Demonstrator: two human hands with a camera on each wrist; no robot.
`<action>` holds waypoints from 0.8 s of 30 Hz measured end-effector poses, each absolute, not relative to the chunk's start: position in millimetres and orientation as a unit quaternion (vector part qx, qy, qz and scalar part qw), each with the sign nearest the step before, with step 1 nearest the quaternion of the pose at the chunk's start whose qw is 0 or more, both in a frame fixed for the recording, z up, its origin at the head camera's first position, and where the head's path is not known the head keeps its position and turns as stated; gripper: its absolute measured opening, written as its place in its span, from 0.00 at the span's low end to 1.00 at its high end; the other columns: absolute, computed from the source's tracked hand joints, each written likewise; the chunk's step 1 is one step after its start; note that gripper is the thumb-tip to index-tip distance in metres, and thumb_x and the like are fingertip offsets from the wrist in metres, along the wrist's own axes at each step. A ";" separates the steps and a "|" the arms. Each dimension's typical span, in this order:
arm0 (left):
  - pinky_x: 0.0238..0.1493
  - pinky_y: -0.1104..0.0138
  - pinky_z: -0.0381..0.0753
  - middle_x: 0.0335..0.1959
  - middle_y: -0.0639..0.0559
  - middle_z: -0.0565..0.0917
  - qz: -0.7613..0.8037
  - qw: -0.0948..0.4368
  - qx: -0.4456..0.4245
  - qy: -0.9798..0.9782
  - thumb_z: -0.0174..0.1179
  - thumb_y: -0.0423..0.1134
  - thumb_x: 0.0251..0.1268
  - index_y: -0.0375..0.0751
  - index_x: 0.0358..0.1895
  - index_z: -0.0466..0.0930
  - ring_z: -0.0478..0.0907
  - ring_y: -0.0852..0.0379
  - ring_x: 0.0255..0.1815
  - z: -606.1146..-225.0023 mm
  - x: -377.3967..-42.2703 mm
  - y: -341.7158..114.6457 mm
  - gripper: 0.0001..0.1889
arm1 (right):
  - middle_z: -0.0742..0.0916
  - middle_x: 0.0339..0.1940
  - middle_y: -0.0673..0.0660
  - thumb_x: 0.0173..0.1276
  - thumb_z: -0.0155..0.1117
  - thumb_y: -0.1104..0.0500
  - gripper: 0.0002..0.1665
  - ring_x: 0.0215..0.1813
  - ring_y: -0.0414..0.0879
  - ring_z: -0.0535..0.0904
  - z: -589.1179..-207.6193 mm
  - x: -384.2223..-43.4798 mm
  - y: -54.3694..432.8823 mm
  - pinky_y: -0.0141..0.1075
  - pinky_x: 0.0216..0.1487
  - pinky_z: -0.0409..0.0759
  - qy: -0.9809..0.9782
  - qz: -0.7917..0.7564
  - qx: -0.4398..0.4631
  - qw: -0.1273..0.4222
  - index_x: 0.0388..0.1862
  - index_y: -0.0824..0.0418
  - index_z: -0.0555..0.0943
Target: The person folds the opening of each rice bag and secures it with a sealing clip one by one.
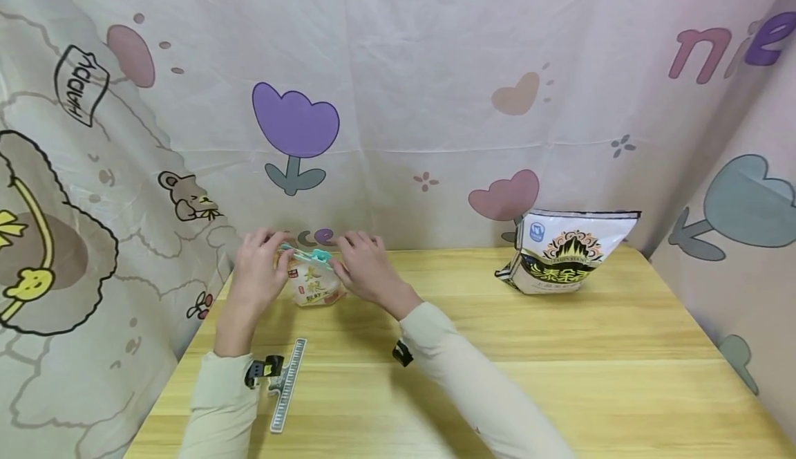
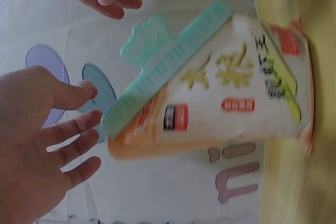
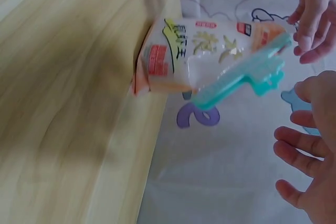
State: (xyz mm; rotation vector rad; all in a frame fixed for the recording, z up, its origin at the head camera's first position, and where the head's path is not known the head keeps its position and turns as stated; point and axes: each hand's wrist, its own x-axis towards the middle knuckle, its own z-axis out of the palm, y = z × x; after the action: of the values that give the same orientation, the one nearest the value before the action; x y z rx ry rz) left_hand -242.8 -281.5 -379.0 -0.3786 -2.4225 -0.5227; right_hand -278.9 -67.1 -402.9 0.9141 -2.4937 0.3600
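Observation:
An orange-and-white food bag (image 1: 315, 286) stands upright at the back left of the table. A teal sealing clip (image 2: 168, 69) with a long bar spans its folded top, tilted in both wrist views. My left hand (image 1: 257, 272) is beside the clip's left end; in the left wrist view its fingers are loosely bent and hold nothing, with the fingertips close to the bar. On the other side is my right hand (image 1: 372, 265), its fingers (image 3: 296, 140) spread and relaxed, apart from the clip in the right wrist view.
A pale grey sealing clip (image 1: 289, 386) lies on the table by my left wrist. At the back right stands a white, black and gold bag (image 1: 562, 258) with a folded-over look. The wooden table (image 1: 472, 348) ends at a patterned curtain (image 1: 410, 86).

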 end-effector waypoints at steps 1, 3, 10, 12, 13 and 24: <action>0.51 0.40 0.71 0.49 0.34 0.79 -0.199 0.311 -0.146 -0.918 0.64 0.26 0.66 0.33 0.49 0.83 0.72 0.33 0.51 -379.1 -242.4 -277.6 0.10 | 0.83 0.63 0.54 0.79 0.57 0.45 0.24 0.66 0.50 0.76 -404.1 -278.7 -62.0 0.49 0.63 0.73 -0.903 0.139 0.333 0.231 0.66 0.56 0.77; 0.53 0.42 0.72 0.49 0.35 0.79 -0.197 0.312 -0.154 -0.917 0.64 0.26 0.67 0.32 0.49 0.82 0.72 0.34 0.51 -380.5 -241.8 -269.0 0.10 | 0.83 0.63 0.55 0.79 0.58 0.46 0.23 0.65 0.50 0.77 -405.3 -277.6 -52.9 0.50 0.63 0.74 -0.902 0.147 0.331 0.236 0.65 0.57 0.78; 0.51 0.44 0.72 0.52 0.37 0.79 -0.214 0.341 -0.174 -0.899 0.65 0.27 0.68 0.35 0.51 0.83 0.73 0.37 0.54 -389.7 -240.6 -234.4 0.10 | 0.85 0.58 0.56 0.79 0.59 0.48 0.21 0.61 0.52 0.79 -403.5 -269.6 -20.9 0.51 0.59 0.76 -0.890 0.163 0.325 0.273 0.63 0.59 0.79; 0.52 0.45 0.72 0.51 0.38 0.80 -0.216 0.344 -0.178 -0.896 0.65 0.27 0.67 0.35 0.50 0.83 0.74 0.37 0.53 -392.5 -240.4 -225.7 0.10 | 0.85 0.57 0.56 0.79 0.60 0.49 0.21 0.60 0.52 0.79 -404.0 -266.9 -11.9 0.51 0.58 0.77 -0.887 0.172 0.323 0.283 0.62 0.59 0.80; 0.52 0.45 0.72 0.51 0.39 0.80 -0.218 0.340 -0.181 -0.897 0.65 0.27 0.67 0.35 0.50 0.84 0.75 0.38 0.52 -394.0 -239.9 -221.3 0.10 | 0.85 0.56 0.56 0.79 0.60 0.50 0.20 0.60 0.53 0.79 -404.9 -265.3 -6.8 0.51 0.57 0.77 -0.885 0.176 0.320 0.287 0.61 0.59 0.80; 0.47 0.48 0.76 0.51 0.44 0.82 -0.239 0.323 -0.189 -0.896 0.67 0.29 0.66 0.38 0.49 0.84 0.78 0.41 0.48 -406.9 -232.6 -179.7 0.10 | 0.85 0.52 0.58 0.75 0.65 0.55 0.18 0.54 0.54 0.80 -412.8 -244.9 51.7 0.53 0.55 0.77 -0.872 0.224 0.296 0.319 0.59 0.62 0.81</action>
State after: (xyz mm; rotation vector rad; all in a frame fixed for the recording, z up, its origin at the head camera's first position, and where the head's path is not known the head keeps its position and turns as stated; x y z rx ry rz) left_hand -232.6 -179.7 -406.9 -0.4955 -2.3529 -0.6261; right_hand -244.9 51.7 -412.8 0.7774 -2.2937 0.5883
